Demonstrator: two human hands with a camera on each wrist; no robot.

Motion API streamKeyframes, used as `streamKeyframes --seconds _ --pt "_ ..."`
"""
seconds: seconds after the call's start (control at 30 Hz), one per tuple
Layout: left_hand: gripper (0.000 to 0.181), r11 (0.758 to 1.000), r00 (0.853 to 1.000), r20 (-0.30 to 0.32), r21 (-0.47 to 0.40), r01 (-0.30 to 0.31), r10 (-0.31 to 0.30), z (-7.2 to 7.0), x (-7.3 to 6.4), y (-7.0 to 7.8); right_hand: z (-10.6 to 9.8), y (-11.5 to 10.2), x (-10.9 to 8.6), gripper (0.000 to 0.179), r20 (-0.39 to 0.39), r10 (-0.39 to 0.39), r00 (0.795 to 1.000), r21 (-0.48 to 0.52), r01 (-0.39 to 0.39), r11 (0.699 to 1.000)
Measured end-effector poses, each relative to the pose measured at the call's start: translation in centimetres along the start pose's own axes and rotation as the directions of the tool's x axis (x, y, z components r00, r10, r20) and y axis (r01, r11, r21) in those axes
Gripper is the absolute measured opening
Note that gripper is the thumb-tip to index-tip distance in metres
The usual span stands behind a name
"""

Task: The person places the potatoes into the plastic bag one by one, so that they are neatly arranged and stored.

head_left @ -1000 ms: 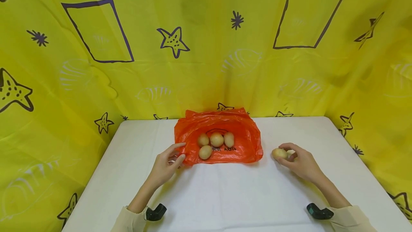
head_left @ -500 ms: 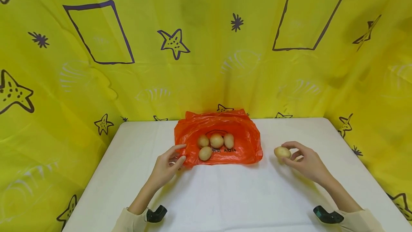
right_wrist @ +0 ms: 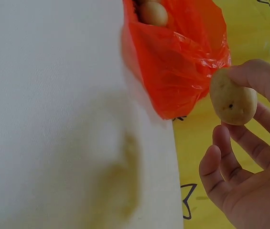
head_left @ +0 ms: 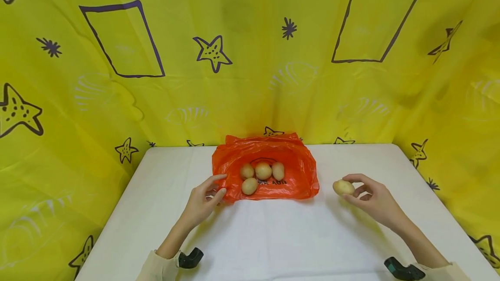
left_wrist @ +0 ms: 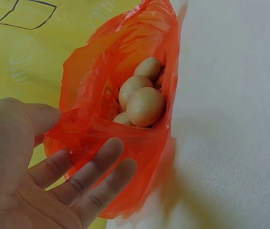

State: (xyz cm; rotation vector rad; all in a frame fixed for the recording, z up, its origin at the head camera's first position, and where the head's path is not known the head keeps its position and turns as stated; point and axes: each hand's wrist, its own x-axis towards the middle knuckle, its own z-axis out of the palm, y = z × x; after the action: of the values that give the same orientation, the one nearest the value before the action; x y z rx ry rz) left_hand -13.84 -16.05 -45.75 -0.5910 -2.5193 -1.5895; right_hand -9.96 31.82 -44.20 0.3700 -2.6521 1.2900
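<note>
A red plastic bag (head_left: pixel 300 181) lies open toward me on the table, with several potatoes (head_left: pixel 263 171) inside. My left hand (head_left: pixel 201 200) pinches the bag's left side. In the left wrist view, the thumb (left_wrist: pixel 46 118) is at the red film and the other fingers (left_wrist: pixel 120 174) are spread loosely beside it. To the right of the bag, my right hand (head_left: pixel 375 198) holds a single potato (head_left: pixel 343 187) above the table. In the right wrist view this potato (right_wrist: pixel 232 100) has a small dark spot and sits between thumb and fingertips, the remaining fingers half bent.
A white cloth covers the table (head_left: pixel 269 237). Yellow curtains (head_left: pixel 250 99) with starfish and shell drawings hang behind and on both sides. A black camera mount is on the left wrist (head_left: pixel 190 258) and another on the right wrist (head_left: pixel 404 269).
My right hand has lifted the potato off the table and drawn it slightly right. The left hand and the bag have stayed in place.
</note>
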Motion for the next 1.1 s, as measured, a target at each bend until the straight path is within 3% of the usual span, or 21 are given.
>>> streamKeyframes --seconds 0.4,1.1 --pt "0.037 1.0 1.0 -0.004 -0.014 0.003 -0.003 -0.1 0.0 0.1 1.3 -1.6 0.1 0.038 0.028 0.002 1.0 0.058 -0.003 0.998" --pt "0.036 1.0 1.0 -0.012 -0.026 0.0 0.0 -0.2 0.0 -0.2 4.6 -4.3 2.3 0.041 0.072 -0.092 0.993 0.17 0.078 0.982"
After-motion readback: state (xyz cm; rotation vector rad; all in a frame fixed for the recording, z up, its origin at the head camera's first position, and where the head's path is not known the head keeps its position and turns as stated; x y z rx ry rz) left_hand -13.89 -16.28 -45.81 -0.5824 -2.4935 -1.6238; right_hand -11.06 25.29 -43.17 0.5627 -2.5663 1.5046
